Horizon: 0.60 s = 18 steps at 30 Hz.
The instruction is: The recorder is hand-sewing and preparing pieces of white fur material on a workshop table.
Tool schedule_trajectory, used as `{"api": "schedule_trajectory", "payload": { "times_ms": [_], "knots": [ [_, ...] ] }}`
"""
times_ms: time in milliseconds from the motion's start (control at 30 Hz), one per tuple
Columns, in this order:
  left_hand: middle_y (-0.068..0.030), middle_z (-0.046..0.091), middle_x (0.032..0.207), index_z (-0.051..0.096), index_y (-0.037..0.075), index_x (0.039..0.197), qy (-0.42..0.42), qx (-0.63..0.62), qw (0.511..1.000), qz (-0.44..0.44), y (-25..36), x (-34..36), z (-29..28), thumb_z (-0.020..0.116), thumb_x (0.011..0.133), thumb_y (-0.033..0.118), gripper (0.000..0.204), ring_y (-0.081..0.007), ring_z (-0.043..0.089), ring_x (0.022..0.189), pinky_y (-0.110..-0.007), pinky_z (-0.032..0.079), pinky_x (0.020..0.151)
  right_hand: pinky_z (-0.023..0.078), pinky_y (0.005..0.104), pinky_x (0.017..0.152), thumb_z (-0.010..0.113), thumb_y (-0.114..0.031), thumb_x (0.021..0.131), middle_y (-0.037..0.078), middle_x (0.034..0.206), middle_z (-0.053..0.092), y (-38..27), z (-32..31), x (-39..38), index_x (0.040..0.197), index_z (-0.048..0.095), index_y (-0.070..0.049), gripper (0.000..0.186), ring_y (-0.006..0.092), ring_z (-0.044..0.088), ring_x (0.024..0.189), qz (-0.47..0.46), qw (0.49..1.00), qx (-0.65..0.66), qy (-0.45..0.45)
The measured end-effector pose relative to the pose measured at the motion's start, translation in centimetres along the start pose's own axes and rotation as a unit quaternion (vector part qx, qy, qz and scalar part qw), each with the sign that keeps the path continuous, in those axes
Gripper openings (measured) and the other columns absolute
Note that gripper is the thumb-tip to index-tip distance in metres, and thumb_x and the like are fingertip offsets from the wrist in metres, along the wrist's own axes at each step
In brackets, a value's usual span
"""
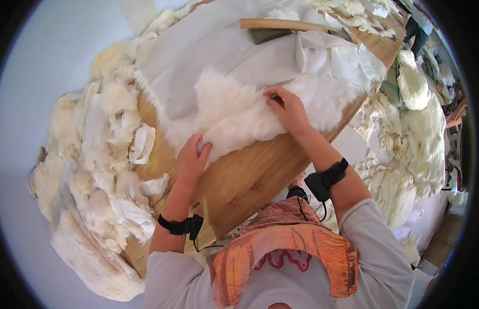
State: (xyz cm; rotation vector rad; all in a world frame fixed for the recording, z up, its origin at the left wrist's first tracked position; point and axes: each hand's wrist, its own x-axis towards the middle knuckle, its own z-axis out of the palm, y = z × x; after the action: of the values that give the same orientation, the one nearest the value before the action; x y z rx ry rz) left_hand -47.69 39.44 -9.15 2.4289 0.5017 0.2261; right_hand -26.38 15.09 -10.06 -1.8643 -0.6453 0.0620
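Note:
A piece of fluffy white fur (231,105) lies on a larger pale sheet with furry edges (190,59), spread over the wooden table (239,183). My left hand (194,157) pinches the fur's near edge at its lower left, thumb and fingertips partly in the pile. Higher and to the right, my right hand (288,110) rests at the fur with fingers curled together round a small dark shape that I cannot make out. A long wooden strip (280,23) with a dark block (267,36) under it lies at the back.
Heaps of cream fur scraps (100,170) cover the table's left side by a pale wall (33,103); more lie at the back. Right of the table, pelts (419,154) are piled lower down. A person's dark-clad leg (417,33) shows at the upper right.

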Motion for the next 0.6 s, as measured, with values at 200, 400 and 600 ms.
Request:
{"api": "schedule_trajectory", "payload": {
  "times_ms": [200, 400, 600],
  "knots": [
    [-0.0099, 0.068, 0.104, 0.066, 0.008, 0.103, -0.026, -0.208, 0.974, 0.082, -3.4, -1.9, -4.1, 0.071, 0.092, 0.016, 0.014, -0.0303, 0.061, 0.103, -0.04, 0.047, 0.091, 0.052, 0.0323, 0.078, 0.071, -0.01, 0.093, 0.005, 0.091, 0.068, -3.7, -5.9, -1.8, 0.112, 0.072, -0.01, 0.02, 0.0182, 0.064, 0.084, -0.009, 0.988, -0.054, -0.143],
    [-0.0143, 0.065, 0.114, 0.063, 0.001, 0.094, 0.05, 0.077, 0.985, 0.148, -2.1, 1.0, -4.2, 0.069, 0.09, 0.011, 0.012, -0.0353, 0.059, 0.111, -0.041, 0.045, 0.099, 0.047, 0.041, 0.096, 0.072, -0.012, 0.088, 0.005, 0.113, 0.065, -0.8, -1.2, 0.4, 0.11, 0.072, -0.011, 0.022, 0.0289, 0.058, 0.108, -0.244, 0.913, -0.314, -0.089],
    [-0.0111, 0.062, 0.112, 0.058, 0.001, 0.09, -0.125, -0.285, 0.945, 0.104, -2.9, -5.7, -11.3, 0.067, 0.097, 0.016, 0.019, -0.0302, 0.059, 0.116, -0.043, 0.043, 0.103, 0.047, 0.0419, 0.084, 0.058, -0.015, 0.102, 0.015, 0.094, 0.061, -6.2, -4.9, -4.7, 0.104, 0.06, -0.004, 0.011, 0.0327, 0.06, 0.093, -0.2, 0.952, -0.065, -0.222]
  ]
}}
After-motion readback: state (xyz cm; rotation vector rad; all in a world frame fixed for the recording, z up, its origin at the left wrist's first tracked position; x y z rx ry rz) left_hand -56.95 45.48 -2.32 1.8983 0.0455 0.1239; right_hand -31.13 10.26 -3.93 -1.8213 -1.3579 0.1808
